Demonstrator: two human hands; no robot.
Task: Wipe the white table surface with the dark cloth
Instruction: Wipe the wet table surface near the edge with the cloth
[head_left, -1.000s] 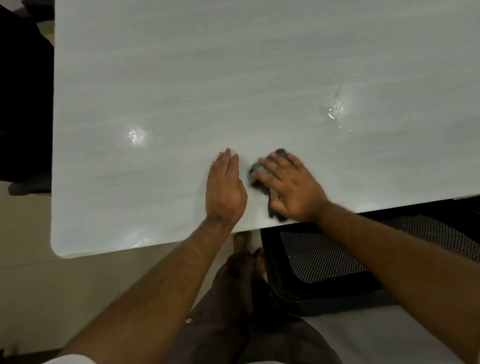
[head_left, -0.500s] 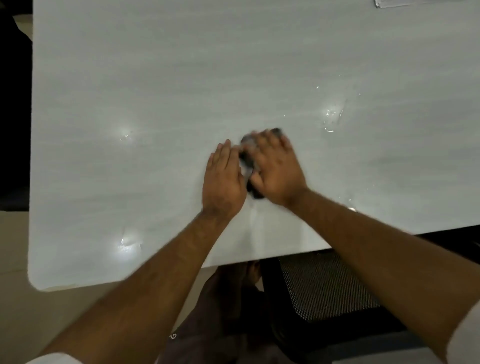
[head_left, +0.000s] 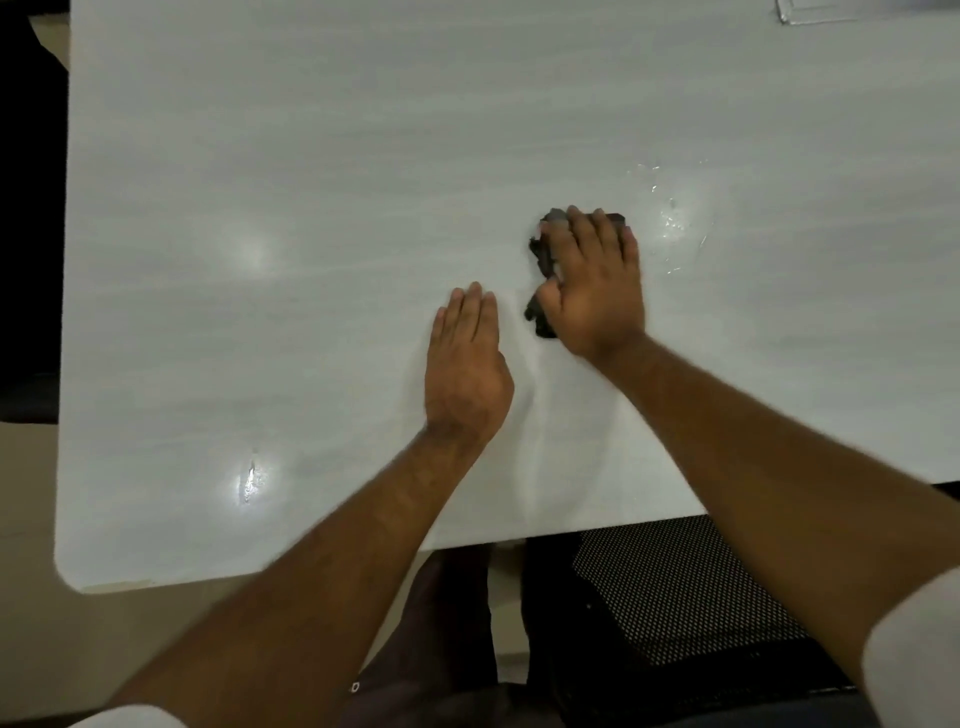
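Note:
A white table (head_left: 260, 156) fills most of the head view. My right hand (head_left: 595, 283) presses flat on a crumpled dark cloth (head_left: 543, 249), which sticks out at its left side and beyond the fingertips. Most of the cloth is hidden under the palm. My left hand (head_left: 467, 371) lies flat on the table, fingers together, a little nearer and to the left of the cloth, holding nothing. A patch of water drops (head_left: 672, 218) glistens just right of my right hand.
A black mesh chair (head_left: 675, 592) stands under the table's near edge at the right. The table's rounded corner (head_left: 70, 577) is at the lower left, with beige floor beyond. A flat light object (head_left: 810, 13) lies at the far right edge.
My right hand has pushed the cloth farther away and to the right, toward the water drops. My left hand has stayed flat on the table, now apart from the cloth.

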